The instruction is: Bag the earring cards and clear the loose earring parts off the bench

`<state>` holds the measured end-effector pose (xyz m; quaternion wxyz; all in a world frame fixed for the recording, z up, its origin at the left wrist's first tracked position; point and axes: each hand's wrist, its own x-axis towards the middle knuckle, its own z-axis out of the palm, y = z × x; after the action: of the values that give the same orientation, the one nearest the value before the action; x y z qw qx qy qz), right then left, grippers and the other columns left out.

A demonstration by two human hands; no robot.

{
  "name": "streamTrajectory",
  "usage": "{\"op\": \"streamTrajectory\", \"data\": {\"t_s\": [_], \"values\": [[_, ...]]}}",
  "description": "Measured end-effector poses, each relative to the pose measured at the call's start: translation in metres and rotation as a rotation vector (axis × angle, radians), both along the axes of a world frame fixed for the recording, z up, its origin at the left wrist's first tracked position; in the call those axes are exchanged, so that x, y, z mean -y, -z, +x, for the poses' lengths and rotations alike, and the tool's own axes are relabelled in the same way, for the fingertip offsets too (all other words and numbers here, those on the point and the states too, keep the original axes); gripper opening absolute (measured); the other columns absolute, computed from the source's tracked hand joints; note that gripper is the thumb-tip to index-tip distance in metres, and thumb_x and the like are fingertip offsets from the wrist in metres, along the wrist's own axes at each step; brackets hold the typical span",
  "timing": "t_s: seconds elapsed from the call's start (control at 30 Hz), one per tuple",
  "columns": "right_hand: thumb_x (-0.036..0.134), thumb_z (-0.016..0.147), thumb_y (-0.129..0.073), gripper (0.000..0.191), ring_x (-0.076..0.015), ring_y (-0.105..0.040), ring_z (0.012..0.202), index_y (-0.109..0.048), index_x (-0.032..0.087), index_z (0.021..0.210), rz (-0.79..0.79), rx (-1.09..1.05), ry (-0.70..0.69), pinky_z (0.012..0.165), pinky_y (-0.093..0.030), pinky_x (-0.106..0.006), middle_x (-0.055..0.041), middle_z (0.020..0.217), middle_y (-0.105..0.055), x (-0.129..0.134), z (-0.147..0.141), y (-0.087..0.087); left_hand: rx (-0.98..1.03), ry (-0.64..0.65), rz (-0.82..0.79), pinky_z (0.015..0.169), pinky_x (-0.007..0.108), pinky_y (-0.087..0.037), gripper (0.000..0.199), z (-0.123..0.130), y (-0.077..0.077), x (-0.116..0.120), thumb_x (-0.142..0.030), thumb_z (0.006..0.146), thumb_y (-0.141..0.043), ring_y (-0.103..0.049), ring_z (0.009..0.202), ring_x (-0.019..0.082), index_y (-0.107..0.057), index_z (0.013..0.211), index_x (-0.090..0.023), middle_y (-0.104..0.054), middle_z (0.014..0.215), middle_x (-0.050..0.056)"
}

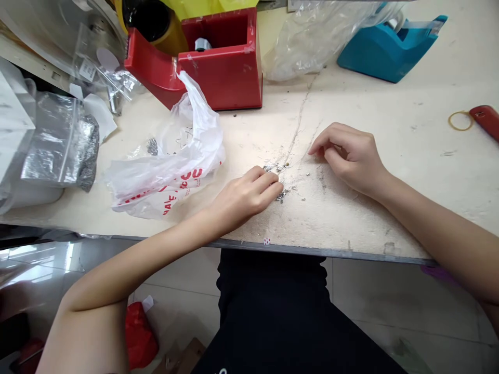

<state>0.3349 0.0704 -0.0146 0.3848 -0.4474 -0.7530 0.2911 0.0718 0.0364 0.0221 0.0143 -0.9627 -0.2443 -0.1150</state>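
Small metal pieces (284,194) lie in a loose pile on the pale table (413,171). My left hand (255,192) rests at the pile's left side, fingers curled down together; what they hold, if anything, is hidden. Thin chains or threads (298,124) run from the pile toward the back of the table. To the right of the pile, my right hand (346,153) is bent with thumb and forefinger close together, near a fine strand; anything between the fingertips is too small to make out.
An open white plastic bag (167,182) lies left of my left hand. Behind stand a red tape dispenser (230,78) and a blue one (384,54), with clear plastic (304,47) between. A rubber band (460,121) and red tool (487,120) lie far right.
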Motion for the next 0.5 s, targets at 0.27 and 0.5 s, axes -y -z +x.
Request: {"op": "streamTrajectory", "data": {"t_s": [0.27,0.5], "values": [[0.005,0.08,-0.052,0.026,-0.0191,-0.061,0.07,-0.066,0.027,0.078,0.005,-0.021,-0.014,0.058,-0.047,-0.037,-0.0029,0.078,-0.065,-0.001,0.002,0.004,0.168,-0.076,0.157,0.083,0.036,-0.064,0.015,-0.023,-0.077,-0.006,-0.008,0.097,-0.06,-0.071,0.097,0.019,-0.067,0.106,-0.016,-0.077,0.104,0.008],[0.008,0.08,-0.056,0.024,-0.0218,-0.062,0.068,-0.066,0.03,0.077,-0.008,-0.048,-0.019,0.054,-0.048,-0.041,-0.0035,0.078,-0.065,-0.002,0.003,0.006,0.15,-0.475,0.037,0.083,0.024,-0.061,0.02,-0.087,-0.09,-0.06,-0.028,0.1,-0.061,-0.067,0.085,0.008,-0.075,0.099,-0.013,-0.077,0.094,0.002]]}}
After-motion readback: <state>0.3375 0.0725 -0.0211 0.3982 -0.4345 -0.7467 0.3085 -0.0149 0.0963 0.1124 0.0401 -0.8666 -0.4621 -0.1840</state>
